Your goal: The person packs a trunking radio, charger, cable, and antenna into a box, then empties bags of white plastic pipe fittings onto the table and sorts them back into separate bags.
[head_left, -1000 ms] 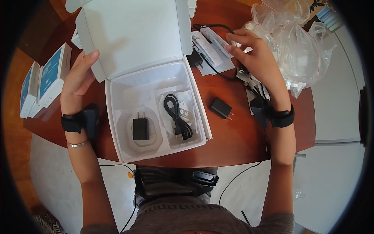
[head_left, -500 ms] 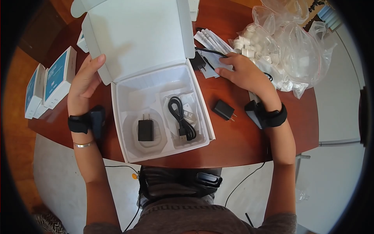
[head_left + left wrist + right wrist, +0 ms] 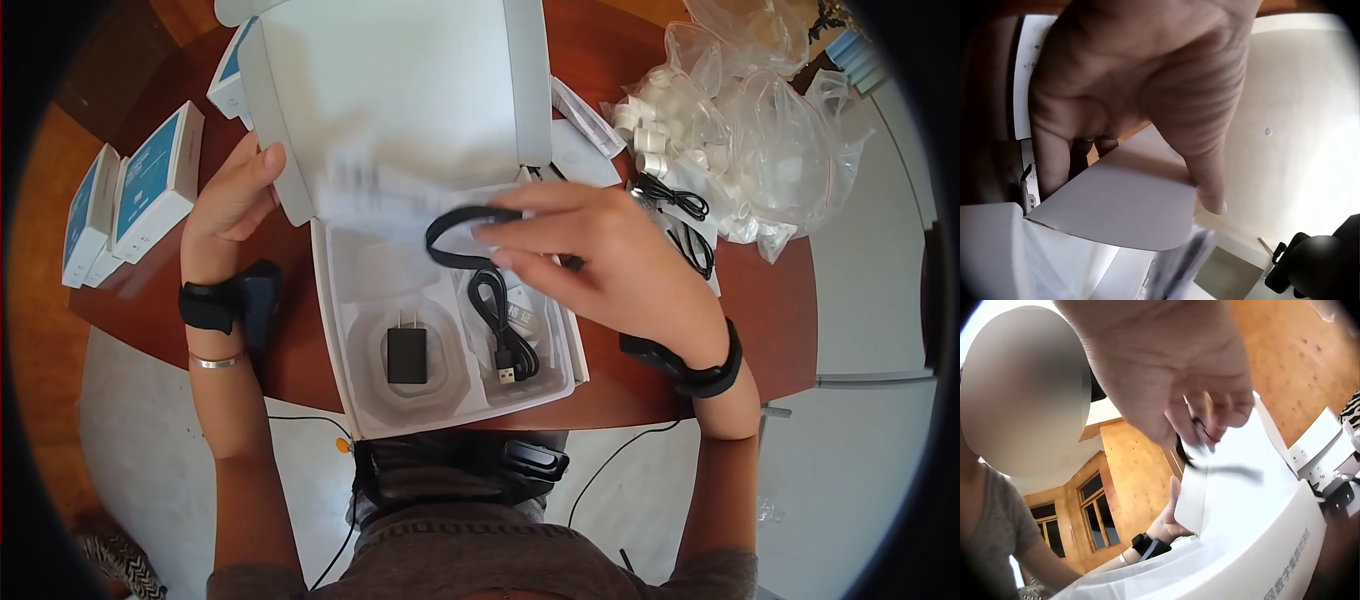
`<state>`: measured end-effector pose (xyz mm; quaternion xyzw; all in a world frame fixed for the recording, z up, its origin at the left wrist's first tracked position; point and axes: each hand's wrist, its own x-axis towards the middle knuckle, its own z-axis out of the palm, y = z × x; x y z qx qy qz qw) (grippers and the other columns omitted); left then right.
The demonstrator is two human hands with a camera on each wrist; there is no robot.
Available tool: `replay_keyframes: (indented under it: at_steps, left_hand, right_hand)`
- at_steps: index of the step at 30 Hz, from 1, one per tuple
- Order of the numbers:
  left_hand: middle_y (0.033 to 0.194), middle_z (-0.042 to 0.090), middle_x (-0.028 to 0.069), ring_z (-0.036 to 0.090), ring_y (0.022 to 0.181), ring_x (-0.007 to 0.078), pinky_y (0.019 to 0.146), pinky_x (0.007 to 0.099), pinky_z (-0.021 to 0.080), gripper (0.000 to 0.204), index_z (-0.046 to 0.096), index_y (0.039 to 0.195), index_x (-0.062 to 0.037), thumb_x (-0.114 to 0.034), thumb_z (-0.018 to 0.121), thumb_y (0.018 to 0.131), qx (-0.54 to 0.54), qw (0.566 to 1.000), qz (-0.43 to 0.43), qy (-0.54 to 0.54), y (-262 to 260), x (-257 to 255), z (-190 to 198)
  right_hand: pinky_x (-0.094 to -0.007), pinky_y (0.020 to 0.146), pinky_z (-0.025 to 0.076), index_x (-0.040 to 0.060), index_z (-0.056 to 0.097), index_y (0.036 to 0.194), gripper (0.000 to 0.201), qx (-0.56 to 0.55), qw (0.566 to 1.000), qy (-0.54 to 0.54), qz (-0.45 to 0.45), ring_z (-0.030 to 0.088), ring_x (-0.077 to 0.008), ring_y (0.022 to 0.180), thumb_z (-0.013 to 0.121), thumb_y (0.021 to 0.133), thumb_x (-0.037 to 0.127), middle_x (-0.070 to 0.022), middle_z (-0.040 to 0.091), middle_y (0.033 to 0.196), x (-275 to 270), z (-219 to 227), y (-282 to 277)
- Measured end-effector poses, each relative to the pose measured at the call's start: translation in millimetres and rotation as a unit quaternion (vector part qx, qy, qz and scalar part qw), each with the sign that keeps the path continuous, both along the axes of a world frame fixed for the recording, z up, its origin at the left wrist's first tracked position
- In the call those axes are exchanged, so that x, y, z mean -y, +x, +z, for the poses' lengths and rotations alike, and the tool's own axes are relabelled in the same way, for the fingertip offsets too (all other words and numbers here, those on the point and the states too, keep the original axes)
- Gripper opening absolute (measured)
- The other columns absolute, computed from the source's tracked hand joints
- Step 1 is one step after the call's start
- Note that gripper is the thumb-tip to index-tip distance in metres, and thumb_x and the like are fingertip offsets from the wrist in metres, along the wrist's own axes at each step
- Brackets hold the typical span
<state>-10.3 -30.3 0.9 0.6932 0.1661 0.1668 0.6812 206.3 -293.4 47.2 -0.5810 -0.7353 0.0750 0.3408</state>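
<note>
From beside the papers on the tabletop, the right hand had swung left over the open box; a black strap and a pale, blurred bundle — paper, by the look of it — had come with it. The right fingers pinched the strap, whose loop hung above the tray, near the coiled cable; whether they also held the bundle, the blur left unclear. The left hand gripped the side flap of the lid, thumb on one face and fingers on the other; a black adapter lay in the front left compartment. That left hold seemed worth keeping firm, lest the lid swing down; the roomier rear compartment looked the better place for strap and bundle — lowered slowly, flat side down, with the loop gathered so that it did not catch the cable or nudge the adapter.
</note>
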Motion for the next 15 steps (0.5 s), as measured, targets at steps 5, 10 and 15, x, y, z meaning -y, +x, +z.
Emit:
replay_keyframes:
  at_steps: [5,10,15]
  left_hand:
    - [0.129,0.05,0.0125,0.051,0.118,0.0208,0.096,0.0331,0.044,0.097,0.035,0.138,0.0027,-0.059,0.072,0.072,0.0,1.0,0.0,-0.002,-0.2,0.7,0.7]
    - [0.129,0.05,0.0122,0.051,0.118,0.0204,0.097,0.033,0.043,0.094,0.036,0.137,0.0025,-0.056,0.073,0.073,-0.001,1.0,0.015,-0.005,0.5,3.2,1.6]
    - [0.129,0.051,0.0122,0.051,0.118,0.0205,0.098,0.033,0.042,0.093,0.036,0.137,0.0027,-0.054,0.073,0.074,0.0,1.0,0.016,-0.01,-0.7,1.5,0.0]
  right_hand:
    - [-0.0331,0.066,0.051,0.0012,0.066,0.097,0.019,0.091,0.99,-0.104,-0.014,0.062,-0.029,0.075,0.065,0.078,0.001,-0.0143,0.062,0.105,-2.3,-15.4,2.7]
    - [-0.0401,0.076,0.05,-0.0011,0.063,0.094,0.015,0.018,0.996,-0.059,-0.058,0.061,-0.0333,0.088,0.062,0.078,-0.001,-0.0129,0.06,0.105,-2.8,-8.0,-2.4]
    - [-0.0399,0.078,0.05,-0.0023,0.061,0.097,0.019,0.004,0.999,-0.012,-0.05,0.06,-0.0342,0.093,0.061,0.078,-0.002,-0.0139,0.059,0.109,-5.1,-5.6,-3.2]
